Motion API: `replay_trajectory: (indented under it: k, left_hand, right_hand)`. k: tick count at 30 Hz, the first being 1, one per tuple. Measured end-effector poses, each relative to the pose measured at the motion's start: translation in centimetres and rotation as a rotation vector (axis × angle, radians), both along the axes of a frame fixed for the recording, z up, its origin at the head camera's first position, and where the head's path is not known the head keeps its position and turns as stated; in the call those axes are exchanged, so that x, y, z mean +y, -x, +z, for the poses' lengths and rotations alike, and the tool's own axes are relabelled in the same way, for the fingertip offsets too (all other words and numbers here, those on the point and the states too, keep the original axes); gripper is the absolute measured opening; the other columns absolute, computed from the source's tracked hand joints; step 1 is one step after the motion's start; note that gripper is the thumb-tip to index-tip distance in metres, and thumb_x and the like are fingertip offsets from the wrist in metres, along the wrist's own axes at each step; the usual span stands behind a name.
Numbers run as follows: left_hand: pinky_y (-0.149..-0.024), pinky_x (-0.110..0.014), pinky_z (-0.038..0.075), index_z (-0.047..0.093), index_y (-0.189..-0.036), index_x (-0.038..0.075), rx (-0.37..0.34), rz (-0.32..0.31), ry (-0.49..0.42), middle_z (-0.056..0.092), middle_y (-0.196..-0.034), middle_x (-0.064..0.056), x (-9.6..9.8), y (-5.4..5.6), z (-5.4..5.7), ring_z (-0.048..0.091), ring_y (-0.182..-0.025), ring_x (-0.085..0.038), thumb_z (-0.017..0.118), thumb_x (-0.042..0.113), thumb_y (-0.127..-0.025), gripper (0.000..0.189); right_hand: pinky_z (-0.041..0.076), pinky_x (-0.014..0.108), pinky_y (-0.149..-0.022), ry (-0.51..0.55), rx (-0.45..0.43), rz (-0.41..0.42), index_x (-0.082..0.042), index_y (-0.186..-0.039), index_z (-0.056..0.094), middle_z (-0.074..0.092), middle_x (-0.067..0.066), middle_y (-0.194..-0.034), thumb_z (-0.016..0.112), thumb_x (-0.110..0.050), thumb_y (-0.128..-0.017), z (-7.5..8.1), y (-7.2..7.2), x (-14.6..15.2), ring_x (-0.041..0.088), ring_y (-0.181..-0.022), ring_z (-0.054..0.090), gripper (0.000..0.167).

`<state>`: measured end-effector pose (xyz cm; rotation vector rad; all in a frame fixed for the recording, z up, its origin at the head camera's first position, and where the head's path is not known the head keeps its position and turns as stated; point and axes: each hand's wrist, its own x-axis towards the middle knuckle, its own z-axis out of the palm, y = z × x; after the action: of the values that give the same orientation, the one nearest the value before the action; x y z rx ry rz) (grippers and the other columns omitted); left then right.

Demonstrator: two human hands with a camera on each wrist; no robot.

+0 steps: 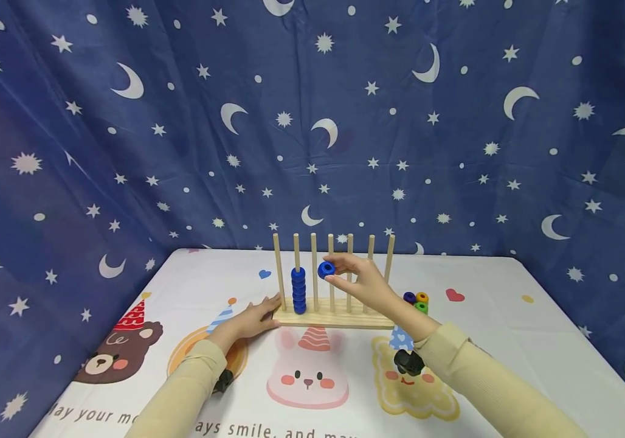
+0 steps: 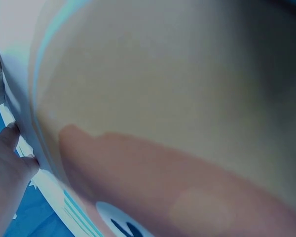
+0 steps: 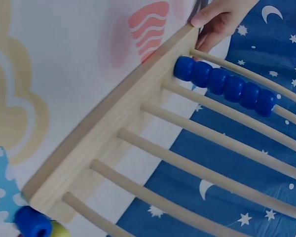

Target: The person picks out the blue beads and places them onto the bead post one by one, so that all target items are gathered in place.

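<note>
A wooden peg rack (image 1: 334,319) with a row of upright rods stands on the table. My left hand (image 1: 252,319) holds the left end of its base, thumb at the front edge and fingers toward the back. The second rod from the left carries a stack of several blue beads (image 1: 298,291). My right hand (image 1: 364,281) pinches a blue bead (image 1: 326,269) between thumb and fingers, raised in front of the rods and right of that stack. Its hole shows in the head view. The right wrist view shows the stacked beads (image 3: 224,85) and the left hand (image 3: 222,22) at the base end.
Loose purple, orange and green beads (image 1: 421,308) lie together beyond the rack's right end. A white tablecloth (image 1: 487,340) with cartoon prints covers the table. Behind it hangs a blue curtain (image 1: 290,140) with moons and stars.
</note>
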<state>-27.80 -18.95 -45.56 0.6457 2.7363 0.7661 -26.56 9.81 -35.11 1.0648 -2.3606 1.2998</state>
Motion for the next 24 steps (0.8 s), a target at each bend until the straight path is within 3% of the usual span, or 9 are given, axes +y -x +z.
replay_trajectory:
  k: [9, 19, 24]
  left_hand:
    - [-0.110, -0.068, 0.005, 0.029, -0.146, 0.000, 0.008, 0.001, -0.004, 0.022, -0.153, -0.022, 0.1, 0.2, 0.0, 0.017, -0.140, -0.048, 0.056, 0.025, -0.094, 0.064]
    - [-0.109, -0.070, 0.005, 0.028, -0.146, 0.000, 0.007, -0.002, -0.008, 0.023, -0.152, -0.025, -0.3, 0.2, -0.1, 0.016, -0.140, -0.049, 0.057, 0.026, -0.094, 0.066]
    - [-0.109, -0.070, 0.006, 0.029, -0.146, -0.001, 0.014, -0.016, -0.012, 0.023, -0.152, -0.024, -0.2, 0.3, -0.2, 0.017, -0.139, -0.049, 0.058, 0.027, -0.093, 0.066]
  right_hand:
    - [0.055, 0.042, -0.085, 0.008, 0.032, 0.026, 0.004, -0.119, 0.059, 0.070, 0.016, -0.103, 0.066, -0.008, -0.087, 1.9, 0.7, -1.3, 0.026, -0.090, 0.068, 0.035]
    - [0.056, 0.035, -0.084, 0.017, 0.072, 0.011, 0.004, -0.120, 0.058, 0.069, 0.016, -0.105, 0.066, -0.008, -0.087, 3.8, 1.3, -3.0, 0.025, -0.090, 0.068, 0.036]
    - [0.055, 0.039, -0.086, 0.027, 0.062, 0.002, 0.003, -0.120, 0.058, 0.068, 0.018, -0.107, 0.065, -0.009, -0.088, 4.4, 1.8, -3.5, 0.027, -0.093, 0.068, 0.036]
